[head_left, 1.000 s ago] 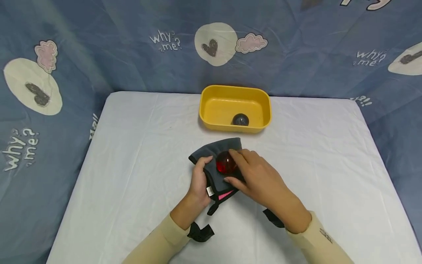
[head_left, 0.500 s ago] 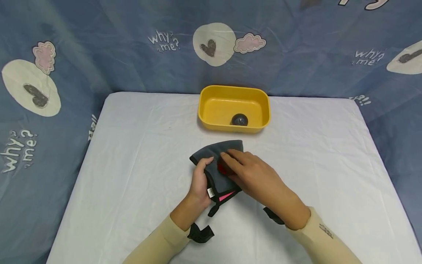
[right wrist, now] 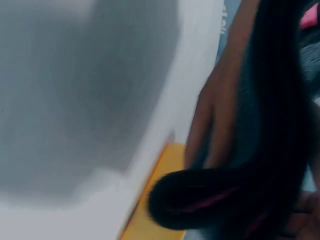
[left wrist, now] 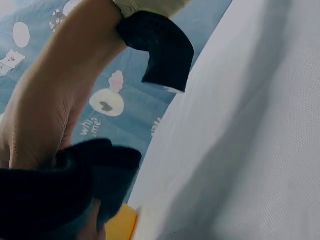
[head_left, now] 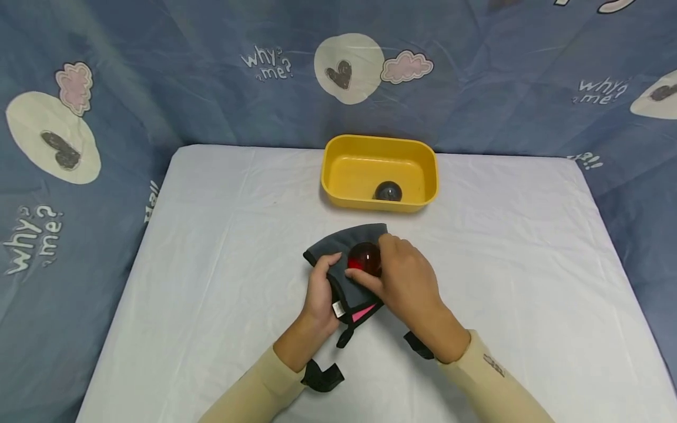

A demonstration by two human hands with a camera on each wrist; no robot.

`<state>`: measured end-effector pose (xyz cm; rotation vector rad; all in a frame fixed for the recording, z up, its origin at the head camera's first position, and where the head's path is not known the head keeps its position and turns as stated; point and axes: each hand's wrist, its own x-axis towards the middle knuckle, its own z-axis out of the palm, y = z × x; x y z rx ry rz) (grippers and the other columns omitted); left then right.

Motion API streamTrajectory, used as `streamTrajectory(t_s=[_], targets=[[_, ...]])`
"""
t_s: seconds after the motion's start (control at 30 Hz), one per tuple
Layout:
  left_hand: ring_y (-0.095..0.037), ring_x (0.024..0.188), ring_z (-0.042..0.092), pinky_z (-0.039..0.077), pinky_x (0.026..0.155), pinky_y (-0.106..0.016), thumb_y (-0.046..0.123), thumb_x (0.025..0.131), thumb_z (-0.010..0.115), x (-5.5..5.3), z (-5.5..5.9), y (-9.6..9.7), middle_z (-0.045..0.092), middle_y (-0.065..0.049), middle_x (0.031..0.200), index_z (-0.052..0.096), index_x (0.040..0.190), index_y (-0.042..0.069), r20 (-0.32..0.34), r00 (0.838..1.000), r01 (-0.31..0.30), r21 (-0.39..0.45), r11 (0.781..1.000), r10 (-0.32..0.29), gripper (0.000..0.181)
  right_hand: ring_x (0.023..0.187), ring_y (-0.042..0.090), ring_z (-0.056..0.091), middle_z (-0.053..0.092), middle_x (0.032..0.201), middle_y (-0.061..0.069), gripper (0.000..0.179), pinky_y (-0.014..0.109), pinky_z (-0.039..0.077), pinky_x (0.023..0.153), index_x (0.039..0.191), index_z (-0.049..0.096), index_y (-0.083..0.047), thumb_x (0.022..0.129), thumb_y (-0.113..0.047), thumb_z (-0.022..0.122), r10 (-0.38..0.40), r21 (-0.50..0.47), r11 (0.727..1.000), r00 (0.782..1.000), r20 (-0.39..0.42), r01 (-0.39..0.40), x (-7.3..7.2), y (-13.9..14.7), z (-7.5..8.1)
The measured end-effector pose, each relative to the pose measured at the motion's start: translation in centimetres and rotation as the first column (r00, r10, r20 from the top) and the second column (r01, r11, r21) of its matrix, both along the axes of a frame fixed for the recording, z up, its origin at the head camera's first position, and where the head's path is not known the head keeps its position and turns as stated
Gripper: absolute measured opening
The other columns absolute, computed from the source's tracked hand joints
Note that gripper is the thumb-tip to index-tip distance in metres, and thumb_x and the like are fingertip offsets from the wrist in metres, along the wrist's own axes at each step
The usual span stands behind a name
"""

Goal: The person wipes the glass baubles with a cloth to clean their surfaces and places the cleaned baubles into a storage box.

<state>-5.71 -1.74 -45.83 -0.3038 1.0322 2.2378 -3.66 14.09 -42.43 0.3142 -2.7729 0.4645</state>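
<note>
My left hand [head_left: 317, 294] grips a grey cloth pot holder [head_left: 344, 239] by its left side, thumb on top. The pot holder has black edging, a white tag, a small loop and pink showing at its near opening. A see-through red ball [head_left: 362, 258] lies against its upper face. My right hand [head_left: 411, 281] holds the ball from the right, thumb at its near side and fingers at its far right. In the left wrist view the pot holder [left wrist: 45, 200] is dark and close. In the right wrist view its folded edge [right wrist: 270, 125] hides the ball.
Beyond the hands, a yellow tub [head_left: 344, 202] stands near the table's back edge with a dark grey ball [head_left: 388, 191] inside. White cloth [head_left: 238, 235] covers the table. Blue printed fabric [head_left: 211, 88] hangs behind. Black straps [head_left: 322, 377] dangle from both wrists.
The right fingers first closed over the ball, mostly hiding it, then drew back to its right side. The right forearm has shifted left. The left hand keeps its hold on the pot holder.
</note>
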Motion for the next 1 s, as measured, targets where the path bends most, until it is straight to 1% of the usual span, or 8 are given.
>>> streamTrajectory(t_s=[0.1,0.17,0.3,0.4,0.5,0.7,0.87,1.0], targets=[[-0.014,0.119,0.059,0.050,0.103,-0.030,0.032,0.103,0.037,0.1,0.2,0.1,0.056,-0.003,0.127,0.040,0.148,0.005,-0.011,1.000,0.005,0.006,1.000,-0.005,0.053,0.059,0.018,0.045,0.046,0.070,0.002,0.067,0.028,0.042,0.051,0.092,0.051,-0.004,0.078,-0.060,0.086,-0.009,-0.018,1.000,1.000,0.025,0.010,0.0,0.6,0.2],[-0.015,0.117,0.060,0.051,0.102,-0.030,0.031,0.103,0.037,0.1,0.2,0.1,0.055,-0.003,0.128,0.040,0.148,0.005,-0.018,1.000,0.010,0.010,1.000,-0.010,0.053,0.067,0.019,0.051,0.055,0.080,0.006,0.067,0.030,0.048,0.057,0.103,0.058,-0.002,0.080,-0.059,0.085,0.030,-0.026,0.999,0.998,0.061,-0.028,0.1,1.1,0.6],[-0.018,0.127,0.056,0.050,0.105,-0.031,0.033,0.102,0.037,0.0,0.2,-0.1,0.050,-0.007,0.144,0.036,0.154,0.007,-0.016,1.000,0.019,0.009,1.000,-0.019,0.058,0.103,0.026,0.063,0.063,0.126,0.012,0.074,0.040,0.058,0.087,0.141,0.059,-0.004,0.087,-0.048,0.084,0.165,-0.020,0.986,0.974,0.153,-0.164,0.4,2.0,1.6],[-0.021,0.141,0.046,0.046,0.110,-0.033,0.033,0.102,0.037,0.0,0.1,-0.2,0.041,-0.007,0.158,0.031,0.160,0.010,-0.010,0.999,0.034,0.025,0.999,-0.034,0.062,0.117,0.031,0.063,0.055,0.149,0.012,0.076,0.046,0.057,0.094,0.152,0.054,-0.012,0.088,-0.035,0.086,0.258,0.029,0.963,0.949,0.184,-0.267,0.6,2.2,2.3],[-0.024,0.148,0.037,0.041,0.115,-0.035,0.033,0.103,0.036,-0.1,0.0,-0.4,0.035,-0.007,0.163,0.027,0.162,0.013,-0.009,0.999,0.047,0.053,0.997,-0.046,0.064,0.112,0.031,0.066,0.054,0.153,0.010,0.076,0.044,0.059,0.083,0.153,0.054,-0.015,0.086,-0.026,0.089,0.301,0.112,0.940,0.938,0.174,-0.322,0.6,2.1,2.8],[-0.024,0.148,0.037,0.037,0.118,-0.037,0.032,0.102,0.036,-0.1,0.0,-0.4,0.036,-0.006,0.164,0.028,0.163,0.012,-0.007,0.999,0.052,0.057,0.997,-0.052,0.064,0.100,0.026,0.071,0.056,0.152,0.008,0.073,0.038,0.058,0.068,0.152,0.057,-0.015,0.086,-0.019,0.088,0.309,0.205,0.920,0.940,0.143,-0.333,0.6,2.0,3.3],[-0.024,0.148,0.036,0.033,0.121,-0.039,0.031,0.102,0.037,0.1,0.1,-0.4,0.035,-0.006,0.164,0.027,0.162,0.011,0.003,0.999,0.046,0.056,0.997,-0.046,0.065,0.102,0.028,0.072,0.059,0.149,0.010,0.066,0.040,0.060,0.075,0.146,0.061,-0.008,0.086,-0.011,0.087,0.316,0.169,0.928,0.941,0.120,-0.333,0.6,1.8,3.0],[-0.022,0.144,0.042,0.039,0.117,-0.036,0.031,0.101,0.037,0.3,0.0,-0.7,0.040,-0.006,0.160,0.030,0.160,0.009,0.008,1.000,0.023,0.039,0.999,-0.023,0.063,0.110,0.029,0.071,0.061,0.146,0.013,0.067,0.043,0.060,0.085,0.143,0.061,-0.003,0.084,-0.012,0.089,0.300,0.089,0.947,0.947,0.115,-0.310,0.8,1.7,2.3]])
